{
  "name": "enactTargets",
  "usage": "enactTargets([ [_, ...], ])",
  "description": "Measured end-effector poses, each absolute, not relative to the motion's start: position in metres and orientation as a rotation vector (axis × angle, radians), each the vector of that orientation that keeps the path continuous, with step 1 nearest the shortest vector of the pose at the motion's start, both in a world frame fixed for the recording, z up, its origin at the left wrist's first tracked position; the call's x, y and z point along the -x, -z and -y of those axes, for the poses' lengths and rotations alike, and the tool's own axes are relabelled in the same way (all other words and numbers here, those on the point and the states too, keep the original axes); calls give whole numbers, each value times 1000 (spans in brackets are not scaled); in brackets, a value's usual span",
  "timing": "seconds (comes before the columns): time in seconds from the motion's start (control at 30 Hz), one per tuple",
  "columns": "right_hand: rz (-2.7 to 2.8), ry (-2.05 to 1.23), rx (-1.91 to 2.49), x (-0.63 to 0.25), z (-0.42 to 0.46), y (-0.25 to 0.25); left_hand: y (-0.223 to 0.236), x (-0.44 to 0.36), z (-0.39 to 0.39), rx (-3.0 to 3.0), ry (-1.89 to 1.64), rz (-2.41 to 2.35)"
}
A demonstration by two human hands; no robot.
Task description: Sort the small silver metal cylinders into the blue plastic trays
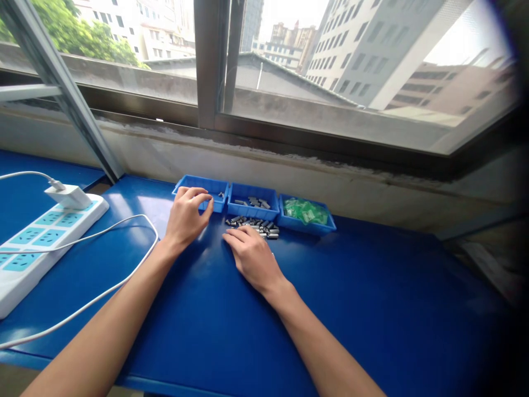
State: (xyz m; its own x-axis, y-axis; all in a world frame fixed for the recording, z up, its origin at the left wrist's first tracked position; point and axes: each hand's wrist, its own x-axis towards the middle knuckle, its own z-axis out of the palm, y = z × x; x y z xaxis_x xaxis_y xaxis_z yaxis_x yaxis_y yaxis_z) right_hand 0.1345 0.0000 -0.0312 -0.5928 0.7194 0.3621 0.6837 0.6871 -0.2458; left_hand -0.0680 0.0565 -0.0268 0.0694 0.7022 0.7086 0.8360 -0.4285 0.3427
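Note:
My left hand (188, 216) is over the near edge of the left blue bin (200, 181), its thumb and index finger brought together in a pinch. Whatever lies between those fingertips is too small to make out. A few small metal pieces show in that bin. Palm down, my right hand (255, 259) rests on the blue table (231, 331), its fingers extended beside a loose pile of small metal cylinders (268, 227). The fingers partly cover the pile's near side. Behind the pile, the middle blue bin (253, 190) contains several similar metal cylinders (258, 202).
A right-hand blue bin (312, 227) holds green plastic packets (303, 210). At left lie a white power strip (97, 207) with a plugged-in charger (69, 196) and a looping white cable (140, 264). A metal ladder-like frame (78, 105) and the window ledge (165, 149) border the table.

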Motion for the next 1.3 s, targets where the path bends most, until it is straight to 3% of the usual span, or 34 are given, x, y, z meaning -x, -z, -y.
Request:
enactTargets([
  [0.73, 1959, -575, 1201, -143, -5, 29, 22, 43, -37, 2522, 1239, 1379],
  [0.97, 1527, -871, 1173, -145, -10, 31, 23, 41, -34, 2761, 1127, 1373],
  [1.3, 1006, -1295, 1012, -154, -18, 24, 13, 29, -24, 2936, 1453, 1330],
])
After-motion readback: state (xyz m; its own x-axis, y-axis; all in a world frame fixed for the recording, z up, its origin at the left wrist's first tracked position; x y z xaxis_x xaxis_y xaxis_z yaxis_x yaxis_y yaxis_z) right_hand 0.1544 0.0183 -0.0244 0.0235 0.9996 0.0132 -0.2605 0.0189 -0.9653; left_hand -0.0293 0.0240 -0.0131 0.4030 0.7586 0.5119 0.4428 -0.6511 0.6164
